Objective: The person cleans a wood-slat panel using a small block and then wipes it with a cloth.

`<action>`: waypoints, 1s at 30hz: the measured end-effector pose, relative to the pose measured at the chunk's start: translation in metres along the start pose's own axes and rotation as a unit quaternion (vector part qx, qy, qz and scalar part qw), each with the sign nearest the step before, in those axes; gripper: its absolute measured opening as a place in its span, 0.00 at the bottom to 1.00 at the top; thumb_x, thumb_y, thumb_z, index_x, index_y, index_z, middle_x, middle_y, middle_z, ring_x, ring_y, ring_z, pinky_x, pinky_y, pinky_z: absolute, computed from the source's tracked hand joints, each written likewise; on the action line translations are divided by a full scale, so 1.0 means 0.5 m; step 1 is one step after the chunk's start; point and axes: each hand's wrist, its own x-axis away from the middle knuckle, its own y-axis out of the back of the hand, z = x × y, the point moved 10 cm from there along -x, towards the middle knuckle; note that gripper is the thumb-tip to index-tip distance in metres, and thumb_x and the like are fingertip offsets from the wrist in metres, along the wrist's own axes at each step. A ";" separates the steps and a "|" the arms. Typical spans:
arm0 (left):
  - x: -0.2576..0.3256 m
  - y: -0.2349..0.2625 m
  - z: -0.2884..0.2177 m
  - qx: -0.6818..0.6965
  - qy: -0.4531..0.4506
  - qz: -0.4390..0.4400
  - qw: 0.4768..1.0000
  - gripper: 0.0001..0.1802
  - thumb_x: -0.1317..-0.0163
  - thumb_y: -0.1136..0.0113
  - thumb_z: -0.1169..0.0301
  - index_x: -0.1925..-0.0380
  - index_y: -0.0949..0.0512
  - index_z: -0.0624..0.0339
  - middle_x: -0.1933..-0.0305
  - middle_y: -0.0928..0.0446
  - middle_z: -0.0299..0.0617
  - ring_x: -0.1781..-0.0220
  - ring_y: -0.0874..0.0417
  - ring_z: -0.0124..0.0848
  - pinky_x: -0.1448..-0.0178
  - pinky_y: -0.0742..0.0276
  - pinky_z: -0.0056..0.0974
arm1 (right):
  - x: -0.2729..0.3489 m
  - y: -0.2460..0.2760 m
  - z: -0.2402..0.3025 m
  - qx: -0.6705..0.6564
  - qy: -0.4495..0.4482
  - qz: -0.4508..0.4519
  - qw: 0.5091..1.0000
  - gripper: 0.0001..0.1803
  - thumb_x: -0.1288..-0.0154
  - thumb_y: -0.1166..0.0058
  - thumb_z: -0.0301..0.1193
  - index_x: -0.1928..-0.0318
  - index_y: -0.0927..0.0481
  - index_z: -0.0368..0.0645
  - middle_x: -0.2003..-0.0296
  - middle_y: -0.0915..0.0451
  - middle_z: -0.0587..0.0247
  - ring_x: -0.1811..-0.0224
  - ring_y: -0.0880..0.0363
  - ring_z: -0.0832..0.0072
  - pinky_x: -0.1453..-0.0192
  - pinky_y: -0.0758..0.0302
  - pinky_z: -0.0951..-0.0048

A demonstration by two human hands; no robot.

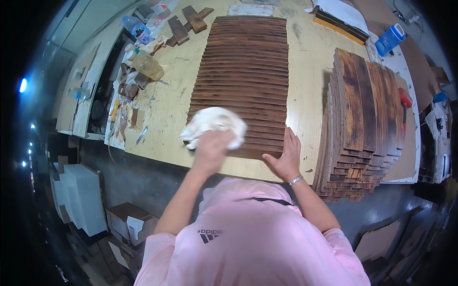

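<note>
Left hand [210,150]: clenched on white rag [214,125], atop slatted dark-wood panel [243,71]. Right hand [286,155]: flat, empty, pressing panel's 5 o'clock corner.

Two hands [210,150] work over one slatted wooden panel [243,71], one white cloth [214,125], one large stack of stained boards [362,124], three loose dark wood offcuts [187,24], two plastic bottles [145,64] and one blue container [390,39].

Bright centre, dark fisheye rim, lamp glare left.
</note>
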 end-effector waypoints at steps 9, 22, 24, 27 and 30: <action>0.174 0.167 0.360 0.354 0.434 -0.209 0.802 0.18 0.27 0.48 0.78 0.40 0.21 0.67 0.42 0.17 0.47 0.46 0.15 0.34 0.40 0.19 0.38 | 0.002 0.004 -0.002 -0.007 0.000 -0.010 1.000 0.66 0.56 0.24 0.48 0.22 0.47 0.35 0.28 0.38 0.38 0.25 0.44 0.44 0.19 0.49 0.50; -0.215 -0.223 -0.135 0.057 -0.077 0.087 0.992 0.37 0.42 0.30 0.61 0.33 0.28 0.62 0.23 0.37 0.59 0.20 0.40 0.54 0.18 0.48 0.59 | -0.001 -0.028 0.002 0.066 0.038 0.020 0.997 0.61 0.49 0.29 0.53 0.23 0.44 0.33 0.30 0.35 0.35 0.25 0.41 0.45 0.21 0.49 0.46; -0.202 -0.219 -0.118 0.067 -0.094 0.117 0.986 0.35 0.40 0.32 0.64 0.32 0.27 0.60 0.23 0.36 0.55 0.19 0.40 0.50 0.17 0.48 0.56 | 0.013 -0.035 -0.026 0.079 0.033 -0.016 0.996 0.62 0.51 0.28 0.54 0.23 0.44 0.34 0.30 0.35 0.35 0.25 0.41 0.44 0.20 0.49 0.46; -0.130 -0.125 0.009 0.061 -0.080 0.114 0.988 0.31 0.37 0.36 0.71 0.32 0.26 0.56 0.24 0.32 0.49 0.20 0.36 0.46 0.18 0.43 0.53 | 0.007 -0.011 -0.008 0.005 0.002 -0.018 1.000 0.66 0.56 0.25 0.53 0.22 0.45 0.36 0.30 0.35 0.37 0.24 0.43 0.45 0.19 0.50 0.49; -0.085 -0.010 0.146 0.058 0.018 0.077 0.995 0.27 0.38 0.41 0.80 0.37 0.20 0.54 0.29 0.26 0.50 0.24 0.31 0.50 0.21 0.39 0.54 | 0.015 0.005 -0.011 0.020 -0.032 -0.022 0.999 0.66 0.57 0.25 0.52 0.22 0.45 0.37 0.28 0.35 0.39 0.23 0.43 0.46 0.17 0.51 0.49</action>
